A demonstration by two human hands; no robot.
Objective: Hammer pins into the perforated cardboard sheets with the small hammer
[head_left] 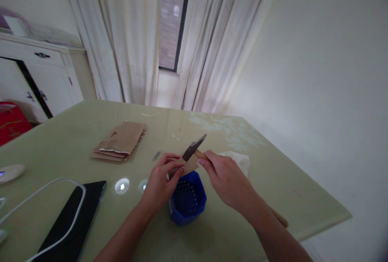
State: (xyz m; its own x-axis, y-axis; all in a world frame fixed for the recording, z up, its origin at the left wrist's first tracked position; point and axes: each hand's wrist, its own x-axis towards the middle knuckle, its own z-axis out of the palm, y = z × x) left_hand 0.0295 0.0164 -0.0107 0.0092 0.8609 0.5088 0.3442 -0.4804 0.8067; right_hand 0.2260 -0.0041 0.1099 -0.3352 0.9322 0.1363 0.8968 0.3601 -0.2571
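My left hand (162, 179) pinches a small brown perforated card piece (188, 165) just above a blue plastic basket (188, 201) on the table. My right hand (226, 179) grips the wooden handle of a dark-bladed tool (194, 148), whose blade rests against the card piece and points up and away to the right. Both hands are closed and sit close together over the basket's far rim.
A stack of brown perforated cardboard sheets (121, 141) lies further back left. A black tablet (71, 217) with a white cable (45, 187) lies at the near left. A white tissue (239, 159) lies behind my right hand. The table edge (321, 225) runs at the right.
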